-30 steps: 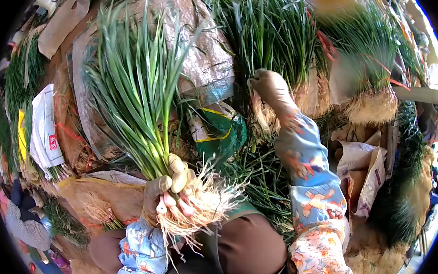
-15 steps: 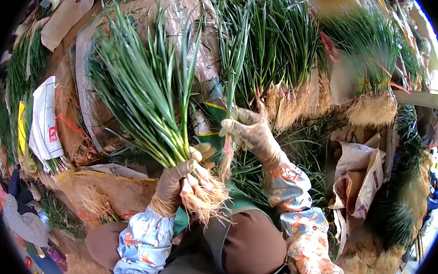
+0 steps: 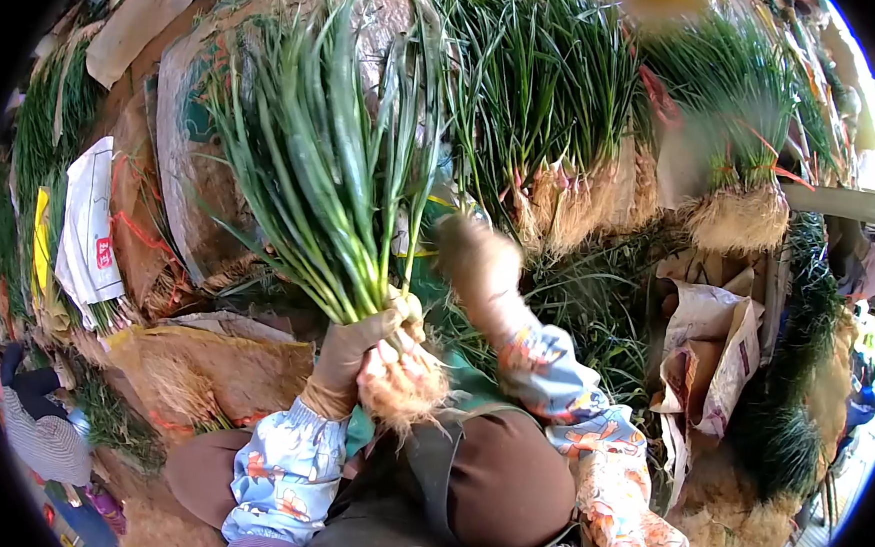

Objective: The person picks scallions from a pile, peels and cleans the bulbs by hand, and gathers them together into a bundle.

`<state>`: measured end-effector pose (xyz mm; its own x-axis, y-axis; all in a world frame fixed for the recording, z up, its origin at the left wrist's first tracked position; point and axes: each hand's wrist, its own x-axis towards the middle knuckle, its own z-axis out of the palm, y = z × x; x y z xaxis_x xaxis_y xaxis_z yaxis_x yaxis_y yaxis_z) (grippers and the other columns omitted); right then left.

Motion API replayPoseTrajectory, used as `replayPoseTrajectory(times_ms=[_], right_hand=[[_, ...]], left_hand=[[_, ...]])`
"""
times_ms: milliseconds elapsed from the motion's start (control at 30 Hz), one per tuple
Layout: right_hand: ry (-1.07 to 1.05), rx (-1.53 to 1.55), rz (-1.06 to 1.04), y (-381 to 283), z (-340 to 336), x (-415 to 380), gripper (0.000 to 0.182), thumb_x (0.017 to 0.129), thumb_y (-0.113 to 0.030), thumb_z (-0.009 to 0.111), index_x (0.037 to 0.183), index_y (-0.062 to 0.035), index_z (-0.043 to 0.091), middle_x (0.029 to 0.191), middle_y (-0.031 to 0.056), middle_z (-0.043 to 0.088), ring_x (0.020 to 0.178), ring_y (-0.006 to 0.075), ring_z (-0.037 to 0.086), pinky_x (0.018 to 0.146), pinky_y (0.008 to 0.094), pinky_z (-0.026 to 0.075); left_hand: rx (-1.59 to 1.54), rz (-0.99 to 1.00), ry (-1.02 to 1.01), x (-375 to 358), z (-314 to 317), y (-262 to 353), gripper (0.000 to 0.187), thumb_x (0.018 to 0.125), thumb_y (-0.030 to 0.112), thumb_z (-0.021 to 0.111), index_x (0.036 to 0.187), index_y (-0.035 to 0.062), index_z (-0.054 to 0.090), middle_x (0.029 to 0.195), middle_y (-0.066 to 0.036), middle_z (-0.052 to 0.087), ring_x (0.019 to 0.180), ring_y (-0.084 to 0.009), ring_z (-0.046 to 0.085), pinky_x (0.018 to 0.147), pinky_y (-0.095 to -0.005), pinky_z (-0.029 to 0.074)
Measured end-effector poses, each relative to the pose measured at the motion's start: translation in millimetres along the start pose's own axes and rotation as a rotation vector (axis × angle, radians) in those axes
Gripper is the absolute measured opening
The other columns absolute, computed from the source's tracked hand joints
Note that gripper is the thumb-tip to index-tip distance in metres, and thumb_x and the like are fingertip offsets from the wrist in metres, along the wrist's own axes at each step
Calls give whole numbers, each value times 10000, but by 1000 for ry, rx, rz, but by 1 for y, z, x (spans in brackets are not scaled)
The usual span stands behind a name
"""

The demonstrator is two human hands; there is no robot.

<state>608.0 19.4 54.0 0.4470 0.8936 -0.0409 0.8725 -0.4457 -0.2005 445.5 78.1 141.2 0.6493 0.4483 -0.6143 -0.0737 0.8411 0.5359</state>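
Now my left grip [image 3: 347,353] clasps the green-leaved, pink-bulbed, pale-rooted plant bundle [image 3: 351,243], apparently fuller by one; my right grip [image 3: 483,268], blurred, I cannot read.

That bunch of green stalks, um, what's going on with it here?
A person's left hand grips the bunch near its base, with the long leaves pointing up and away and the stringy roots over the lap. The right hand is beside it, too blurred to tell if it holds anything. More green stalks are beyond the right hand.
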Motion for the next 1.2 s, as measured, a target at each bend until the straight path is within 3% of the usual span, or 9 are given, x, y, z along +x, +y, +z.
replayPoseTrajectory(times_ms=[100,200,267,333,533,767,900,1000,1200], right_hand=[[-65,1094,692,57,-30,-5,199,877,-144,438,755,-93,587,537,5,508,426,56,409,379,197,342],[-939,713,-42,74,-28,-55,146,843,-159,519,851,-65,631,741,-4,623,626,114,563,540,250,465],[-461,473,-684,47,-42,-56,289,818,-315,583,964,-71,636,823,55,641,647,108,569,589,255,476],[-777,1397,408,5,-89,-13,370,876,-363,493,1026,-41,600,595,-14,476,471,57,436,425,212,361],[-880,2305,291,-40,-49,35,225,904,-221,473,915,-1,517,524,-72,366,395,10,309,357,125,238],[-772,1715,314,-28,-67,24,225,867,-243,540,904,-23,567,548,-40,465,405,34,378,365,157,298],[78,1183,537,38,-29,24,192,840,-249,570,891,-65,598,678,13,581,494,49,456,441,189,382],[-241,683,557,24,-50,40,319,815,-339,590,904,-33,602,767,67,621,618,140,550,602,276,459],[-303,1490,590,19,-21,62,221,802,-200,629,925,-19,595,743,27,615,591,80,509,507,206,388]], left_hand=[[-263,-30,-173,-15,-1,14,200,744,175,624,840,33,521,823,-123,557,644,-175,569,523,-260,496],[-411,-38,-243,-12,-11,9,220,743,183,631,880,56,516,891,-98,529,794,-204,549,667,-332,506],[-527,-106,-239,-11,-11,6,209,756,173,621,897,68,508,922,-68,499,833,-200,513,792,-385,465],[-528,-136,-240,-11,-9,3,200,761,170,616,895,70,506,919,-65,494,827,-195,509,781,-380,468],[-553,-190,-255,-8,-13,6,181,764,150,599,893,73,497,910,-66,496,832,-216,530,770,-391,481],[-383,-90,-160,-12,-12,5,189,768,190,603,883,83,499,798,-65,525,677,-183,514,696,-362,471],[-404,145,-532,-17,-21,38,145,796,128,565,876,83,453,809,-74,530,688,-200,549,710,-378,465],[-383,41,-254,-14,-16,30,414,766,151,622,1114,53,419,777,-42,523,702,-167,554,613,-319,520],[-220,-99,-84,0,-22,6,393,717,165,675,1033,22,490,774,-73,585,805,-219,559,798,-368,453]])
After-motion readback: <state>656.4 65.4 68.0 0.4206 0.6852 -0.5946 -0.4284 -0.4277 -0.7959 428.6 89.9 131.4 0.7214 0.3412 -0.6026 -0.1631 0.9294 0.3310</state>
